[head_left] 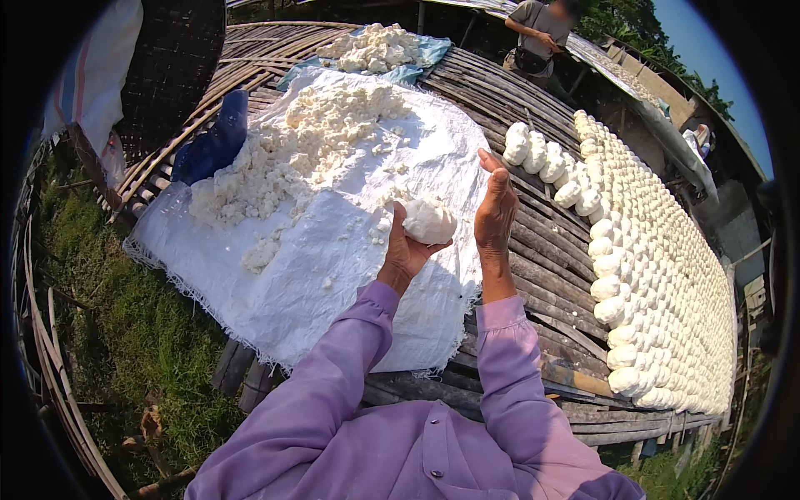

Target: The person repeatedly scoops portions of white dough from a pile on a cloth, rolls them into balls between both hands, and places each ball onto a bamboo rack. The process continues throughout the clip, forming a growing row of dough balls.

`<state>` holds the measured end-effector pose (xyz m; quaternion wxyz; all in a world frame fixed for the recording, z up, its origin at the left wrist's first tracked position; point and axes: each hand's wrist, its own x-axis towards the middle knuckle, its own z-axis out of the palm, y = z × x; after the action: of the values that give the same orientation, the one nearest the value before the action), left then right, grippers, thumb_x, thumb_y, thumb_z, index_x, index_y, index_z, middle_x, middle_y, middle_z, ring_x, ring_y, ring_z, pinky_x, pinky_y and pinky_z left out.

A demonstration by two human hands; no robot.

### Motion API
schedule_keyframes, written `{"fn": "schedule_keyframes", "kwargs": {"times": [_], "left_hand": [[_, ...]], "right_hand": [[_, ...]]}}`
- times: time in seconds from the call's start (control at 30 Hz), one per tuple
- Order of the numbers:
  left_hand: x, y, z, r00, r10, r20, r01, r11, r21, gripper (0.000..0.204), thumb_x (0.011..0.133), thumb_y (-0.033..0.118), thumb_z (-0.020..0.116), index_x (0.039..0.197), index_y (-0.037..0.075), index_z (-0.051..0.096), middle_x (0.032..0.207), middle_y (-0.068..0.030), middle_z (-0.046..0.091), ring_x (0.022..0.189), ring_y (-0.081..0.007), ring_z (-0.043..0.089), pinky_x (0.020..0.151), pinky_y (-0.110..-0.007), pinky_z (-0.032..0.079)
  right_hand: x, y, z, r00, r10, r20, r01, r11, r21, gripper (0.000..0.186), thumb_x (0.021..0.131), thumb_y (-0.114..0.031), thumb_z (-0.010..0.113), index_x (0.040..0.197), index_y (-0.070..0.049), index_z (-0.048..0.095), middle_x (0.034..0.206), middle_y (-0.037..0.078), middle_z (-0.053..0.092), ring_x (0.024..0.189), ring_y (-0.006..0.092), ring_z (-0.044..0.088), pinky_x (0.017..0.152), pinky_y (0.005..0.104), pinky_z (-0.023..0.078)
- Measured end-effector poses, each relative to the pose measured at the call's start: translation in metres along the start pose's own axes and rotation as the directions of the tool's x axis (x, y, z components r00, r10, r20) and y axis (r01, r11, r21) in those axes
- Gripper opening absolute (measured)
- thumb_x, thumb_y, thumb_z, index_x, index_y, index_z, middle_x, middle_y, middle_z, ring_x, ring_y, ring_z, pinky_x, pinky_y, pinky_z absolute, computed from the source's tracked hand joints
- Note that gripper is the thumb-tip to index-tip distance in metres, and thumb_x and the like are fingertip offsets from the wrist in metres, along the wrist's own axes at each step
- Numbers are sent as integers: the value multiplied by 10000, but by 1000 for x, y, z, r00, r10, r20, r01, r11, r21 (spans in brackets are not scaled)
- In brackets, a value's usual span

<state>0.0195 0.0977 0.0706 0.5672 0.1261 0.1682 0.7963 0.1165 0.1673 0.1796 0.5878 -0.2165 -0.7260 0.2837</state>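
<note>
My left hand [406, 252] cradles a rounded white dough-like lump [430, 221], thumb on its near left side and fingers beneath. To its right, my right hand [497, 206] is raised on edge with fingers extended, apart from the lump and holding nothing. Both are over a white woven sheet [350, 275] spread on a slatted bamboo platform. Beyond my left hand lies a loose heap of crumbly white mash [333, 125], with small crumbs scattered around it.
Rows of shaped white lumps [658, 275] cover the platform's right side. More mash [375, 47] sits on a blue sheet at the back. A dark blue container [218, 137] and a black woven panel [171, 75] stand left. Another person [540, 37] stands beyond the far edge; grass borders the left.
</note>
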Motion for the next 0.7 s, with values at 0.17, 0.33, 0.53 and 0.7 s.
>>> {"fn": "schedule_keyframes", "kwargs": {"times": [0.17,0.33,0.53,0.7], "left_hand": [[4,-13,8,995,-89,43,90,996,-29,1043,810,804,635,1516,84,369,1444,-175,525,1324,-352,543,1078,-543,480],[8,-13,4,1000,6,27,-8,997,79,1157,756,902,570,1508,48,367,1415,-191,534,1275,-357,579,1046,-556,489],[13,-18,11,998,-55,-26,54,998,-40,987,806,795,649,1467,97,426,1369,-153,562,1320,-360,537,1094,-584,460],[12,-32,24,990,-96,103,101,994,-45,985,842,812,584,1483,84,412,1406,-132,541,1299,-314,557,1058,-519,492]], "right_hand": [[-20,35,9,892,372,256,-330,924,-192,556,1035,-503,491,997,-10,746,953,137,754,934,310,716,808,428,542],[-21,40,-1,961,-29,275,66,990,-127,774,1061,-634,309,1234,20,684,1122,154,736,1092,259,683,978,379,505],[-2,21,-16,998,10,-61,-13,999,-46,742,1088,-576,263,1248,17,678,1197,198,715,1154,306,659,1021,400,460],[-9,47,-11,889,421,181,-385,900,-203,769,1053,-623,305,985,9,737,855,136,746,820,330,726,802,418,563]]}}
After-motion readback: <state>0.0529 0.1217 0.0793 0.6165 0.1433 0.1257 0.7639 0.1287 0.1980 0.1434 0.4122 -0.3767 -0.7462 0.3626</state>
